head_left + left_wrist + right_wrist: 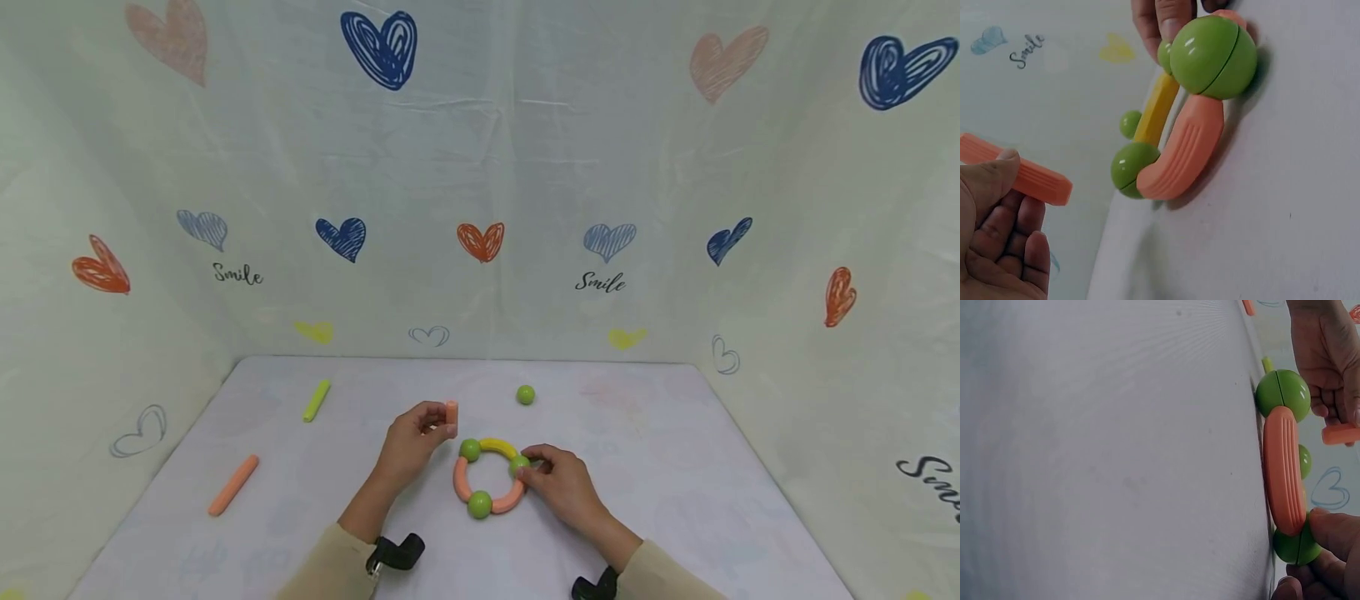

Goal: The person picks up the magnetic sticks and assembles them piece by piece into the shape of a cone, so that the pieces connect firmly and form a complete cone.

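Observation:
A ring of curved rods and green balls lies on the white table, between my hands. Its yellow curved rod (498,447) is at the far side; two orange curved rods (1283,469) form the left and near-right sides. Three green balls (480,504) join them. My right hand (566,487) pinches the ring's right green ball (1297,548) between thumb and fingers. Left of the ring, my left hand (408,442) holds a straight orange rod (1044,181) above the table, pinched by the thumb against the fingers. That rod is apart from the ring.
A loose green ball (526,395) sits beyond the ring. Towards the left lie a yellow-green rod (317,401) and, nearer, another orange rod (233,486). A pale curtain (540,333) printed with hearts encloses the table (675,442) at the back and sides.

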The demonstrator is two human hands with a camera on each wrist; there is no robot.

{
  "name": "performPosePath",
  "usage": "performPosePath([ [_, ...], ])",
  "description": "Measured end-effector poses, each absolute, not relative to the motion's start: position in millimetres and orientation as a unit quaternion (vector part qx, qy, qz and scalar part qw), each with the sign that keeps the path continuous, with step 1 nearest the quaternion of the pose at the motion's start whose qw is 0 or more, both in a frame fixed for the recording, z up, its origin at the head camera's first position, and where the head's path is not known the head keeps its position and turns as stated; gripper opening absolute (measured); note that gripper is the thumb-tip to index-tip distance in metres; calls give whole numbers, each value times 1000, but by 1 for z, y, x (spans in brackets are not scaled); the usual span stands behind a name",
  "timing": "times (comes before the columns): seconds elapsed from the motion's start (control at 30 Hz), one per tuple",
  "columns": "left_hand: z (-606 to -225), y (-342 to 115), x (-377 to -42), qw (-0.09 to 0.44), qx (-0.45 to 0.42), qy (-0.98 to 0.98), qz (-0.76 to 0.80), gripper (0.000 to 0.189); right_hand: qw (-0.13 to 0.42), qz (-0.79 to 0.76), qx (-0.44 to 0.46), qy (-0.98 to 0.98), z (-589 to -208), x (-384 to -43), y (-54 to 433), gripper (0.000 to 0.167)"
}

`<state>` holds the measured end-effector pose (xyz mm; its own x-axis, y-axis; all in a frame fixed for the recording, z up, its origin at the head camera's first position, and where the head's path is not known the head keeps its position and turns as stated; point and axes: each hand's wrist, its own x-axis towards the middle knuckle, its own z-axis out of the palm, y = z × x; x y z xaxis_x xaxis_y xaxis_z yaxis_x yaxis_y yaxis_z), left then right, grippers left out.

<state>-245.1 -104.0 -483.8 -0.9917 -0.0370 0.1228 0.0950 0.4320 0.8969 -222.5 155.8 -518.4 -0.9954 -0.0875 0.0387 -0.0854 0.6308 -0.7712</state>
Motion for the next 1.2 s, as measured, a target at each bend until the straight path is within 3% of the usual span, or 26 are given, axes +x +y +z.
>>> performPosePath([
  [0.73,-507,-79,-248,13,-35,-859,-510,27,0,-428,-47,903,-519,-222,155,31],
  [1.0,-515,-83,-246,15,-52,-862,-504,28,11,-417,-53,907,-517,-221,155,38],
  [1.2,-519,-83,-249,24,-62,-865,-497,29,12,-426,-58,903,-516,-219,155,33],
])
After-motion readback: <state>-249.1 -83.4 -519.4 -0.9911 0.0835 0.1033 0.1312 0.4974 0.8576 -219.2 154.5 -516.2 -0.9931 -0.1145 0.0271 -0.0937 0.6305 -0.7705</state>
